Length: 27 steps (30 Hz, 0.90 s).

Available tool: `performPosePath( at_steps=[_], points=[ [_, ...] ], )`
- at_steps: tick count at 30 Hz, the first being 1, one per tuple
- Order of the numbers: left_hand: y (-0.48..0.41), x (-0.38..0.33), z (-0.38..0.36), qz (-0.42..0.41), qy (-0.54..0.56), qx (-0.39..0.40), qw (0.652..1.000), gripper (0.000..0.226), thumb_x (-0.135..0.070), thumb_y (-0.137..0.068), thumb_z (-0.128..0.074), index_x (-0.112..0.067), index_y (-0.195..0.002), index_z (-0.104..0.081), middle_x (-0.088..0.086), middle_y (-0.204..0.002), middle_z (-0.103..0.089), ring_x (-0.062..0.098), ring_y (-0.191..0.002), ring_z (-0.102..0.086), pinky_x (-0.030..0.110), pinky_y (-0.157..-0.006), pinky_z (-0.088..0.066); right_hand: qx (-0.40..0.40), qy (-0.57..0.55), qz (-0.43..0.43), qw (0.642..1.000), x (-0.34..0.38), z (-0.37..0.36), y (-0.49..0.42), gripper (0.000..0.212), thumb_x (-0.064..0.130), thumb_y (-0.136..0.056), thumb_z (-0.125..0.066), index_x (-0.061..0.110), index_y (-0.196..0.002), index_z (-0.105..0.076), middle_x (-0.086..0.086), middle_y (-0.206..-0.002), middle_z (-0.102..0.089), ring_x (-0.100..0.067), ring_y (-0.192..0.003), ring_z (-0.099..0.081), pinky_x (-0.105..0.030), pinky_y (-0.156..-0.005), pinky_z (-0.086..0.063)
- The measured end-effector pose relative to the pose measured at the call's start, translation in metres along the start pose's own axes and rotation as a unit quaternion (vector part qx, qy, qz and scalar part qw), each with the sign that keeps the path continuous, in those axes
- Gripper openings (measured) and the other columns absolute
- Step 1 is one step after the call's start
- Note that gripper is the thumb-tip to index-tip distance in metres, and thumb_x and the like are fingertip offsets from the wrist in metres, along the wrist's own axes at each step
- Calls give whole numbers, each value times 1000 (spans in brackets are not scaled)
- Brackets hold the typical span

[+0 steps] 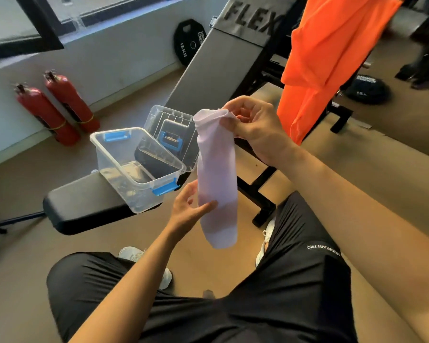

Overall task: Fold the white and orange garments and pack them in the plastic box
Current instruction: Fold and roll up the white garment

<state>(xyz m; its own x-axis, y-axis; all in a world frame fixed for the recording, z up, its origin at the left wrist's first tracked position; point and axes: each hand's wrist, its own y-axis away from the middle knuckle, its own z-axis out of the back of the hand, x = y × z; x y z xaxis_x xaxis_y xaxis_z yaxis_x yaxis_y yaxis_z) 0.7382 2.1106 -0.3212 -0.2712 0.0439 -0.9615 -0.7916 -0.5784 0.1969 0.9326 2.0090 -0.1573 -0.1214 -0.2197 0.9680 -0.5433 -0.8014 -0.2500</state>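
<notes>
Right hand (254,129): pinched the open cuff of the white sock (217,179) at centre frame, so it hung straight down
Left hand (190,214): fingers loosely open, touching the sock's lower part from the left
Orange garment (330,53): hung at upper right, beside the tilted bench back (218,68)
Plastic box (136,167): lidless, left of centre on the black bench pad (84,206)
Lid (171,129): propped behind the box

Soft matt cloth sock (217,179), clear glossy plastic box (134,167), padded matt bench (84,201).
</notes>
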Motion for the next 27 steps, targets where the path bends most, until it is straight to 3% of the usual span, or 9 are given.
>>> performPosePath(
  at_steps=[3,6,8,10,12,18,21,24,27],
  points=[
    [-3,7,-29,15,37,-5,999,54,-38,-74,-86,-23,-121,-65,1,-119,-70,18,-109,-67,32,-85,-58,-36,4,0,999,5,7,-1,15,8,-89,-74,4,-102,-68,-15,-92,-66,-28,-84,-59,-41,-77,-54],
    [-5,10,-52,17,30,-29,999,8,-20,-90,-75,-20,-93,-69,1,-93,-68,15,-85,-62,16,-63,-50,-98,5,-6,995,10,15,-1,14,2,-90,-71,0,-102,-65,-18,-88,-62,-30,-79,-54,-40,-70,-50],
    [-6,16,-56,21,26,-29,999,7,-18,-94,-70,-18,-87,-69,-1,-83,-66,12,-76,-59,14,-57,-49,-144,35,1,989,12,23,-4,11,-1,-89,-71,5,-96,-65,-11,-79,-62,-23,-71,-54,-30,-62,-48],
    [-4,22,-52,32,41,-21,998,6,-18,-95,-70,-13,-92,-71,2,-84,-68,12,-76,-61,17,-61,-51,-179,81,8,980,9,35,-11,11,-2,-88,-71,6,-94,-66,-1,-75,-64,-9,-62,-54,-21,-59,-49],
    [3,26,-43,36,60,-21,997,10,-16,-93,-71,-9,-101,-73,8,-92,-73,12,-79,-66,22,-69,-55,-205,128,0,970,-1,49,-19,10,0,-88,-72,8,-93,-68,2,-78,-65,-3,-64,-57,-20,-63,-52],
    [31,17,-8,37,87,-43,995,20,-17,-91,-72,-9,-109,-72,7,-96,-75,11,-83,-70,22,-70,-57,-232,268,-114,928,-68,84,-38,16,8,-88,-71,7,-104,-69,-3,-91,-66,-14,-81,-61,-29,-77,-59],
    [35,6,5,19,85,-40,995,18,-20,-88,-77,-13,-104,-73,6,-93,-75,10,-82,-68,22,-71,-55,-187,267,-186,927,-103,84,-31,24,5,-89,-69,6,-112,-67,-9,-100,-68,-21,-92,-66,-41,-90,-59],
    [35,-3,12,13,87,-39,995,32,-30,-83,-79,-12,-109,-72,19,-103,-75,18,-89,-68,33,-80,-56,-129,239,-231,934,-127,64,3,36,11,-88,-73,9,-123,-64,-8,-111,-66,-21,-103,-65,-34,-89,-56],
    [29,-7,15,17,79,-43,996,31,-26,-87,-76,-8,-112,-70,16,-102,-75,19,-92,-68,35,-83,-56,-71,185,-256,946,-140,33,62,38,20,-90,-73,16,-127,-63,-1,-113,-69,-16,-107,-66,-34,-92,-57]
  ],
)
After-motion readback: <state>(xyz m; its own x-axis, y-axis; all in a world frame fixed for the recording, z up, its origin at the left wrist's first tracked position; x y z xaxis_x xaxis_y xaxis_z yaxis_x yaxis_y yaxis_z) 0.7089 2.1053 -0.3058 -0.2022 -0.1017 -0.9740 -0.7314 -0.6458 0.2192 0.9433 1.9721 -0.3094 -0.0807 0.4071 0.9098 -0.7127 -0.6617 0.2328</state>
